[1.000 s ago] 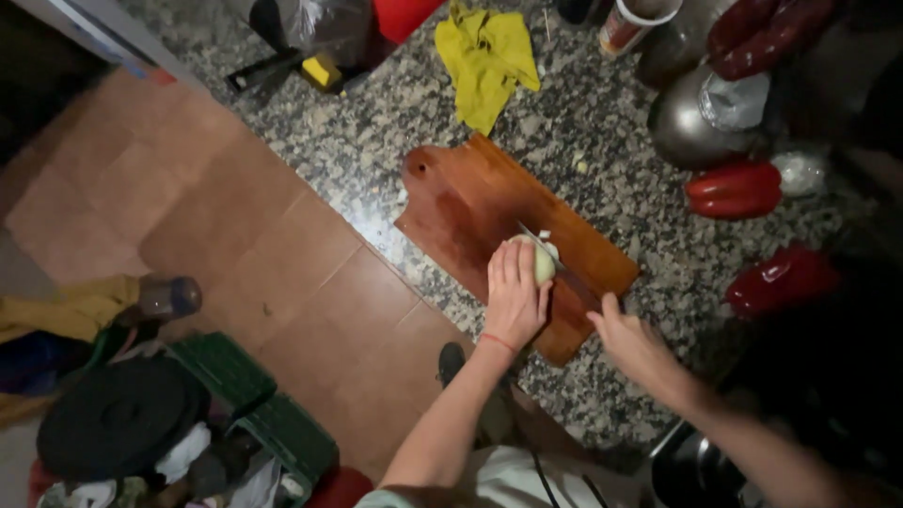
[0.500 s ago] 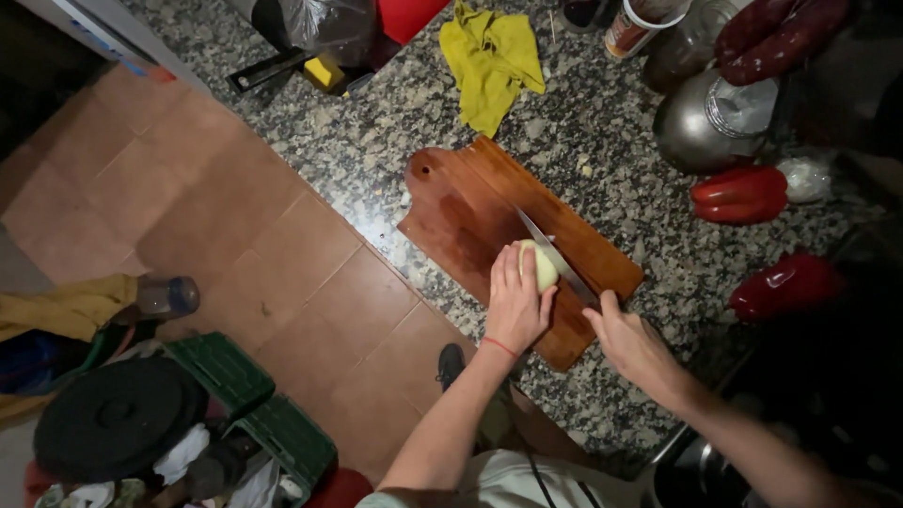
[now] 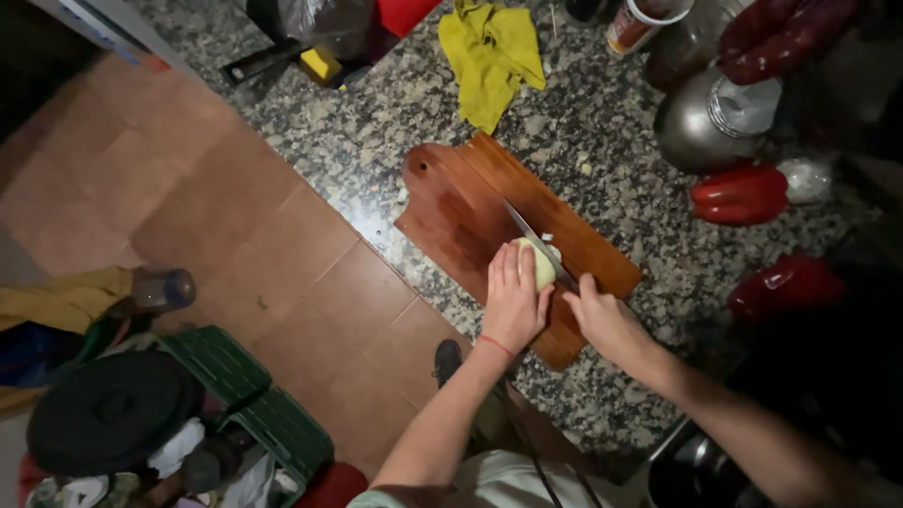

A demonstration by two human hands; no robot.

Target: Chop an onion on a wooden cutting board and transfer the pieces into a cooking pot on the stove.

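Gripping onion left hand; right hand clenching knife; board.

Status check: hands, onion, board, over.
Left hand steadies pale onion on wooden cutting board. Right hand has its grip on knife, blade against onion. Nothing blocking the board.

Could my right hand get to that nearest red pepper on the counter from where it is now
Probably yes. The right hand grips the knife on the cutting board; the red pepper lies beyond the board's edge, with only bare granite counter between.
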